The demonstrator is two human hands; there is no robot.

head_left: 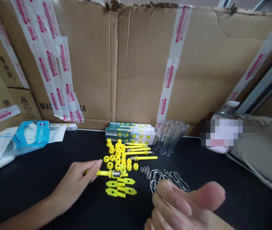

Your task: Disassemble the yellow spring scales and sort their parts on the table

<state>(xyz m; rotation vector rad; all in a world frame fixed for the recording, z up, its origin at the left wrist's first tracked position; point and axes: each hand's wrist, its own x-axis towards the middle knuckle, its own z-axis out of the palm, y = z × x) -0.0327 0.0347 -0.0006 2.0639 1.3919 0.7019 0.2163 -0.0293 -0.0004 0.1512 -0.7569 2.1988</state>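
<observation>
My left hand pinches one end of a yellow plastic rod with a silvery spring near its other end. This rod is held level, just above several flat yellow plastic tabs. Close to the camera, my right hand has its fingers curled in and its thumb raised away; the inside of the grip is hidden. Behind that hand lie bent metal wire hooks and small clear pieces. Yellow collars and caps are grouped beyond the held rod, beside several more rods with springs.
Printed spring-scale boxes are stacked at the back, with clear plastic tubes leaning to their right. A blue-and-white plastic pack lies left. A bottle and cables are on the right. Taped cardboard walls the black table.
</observation>
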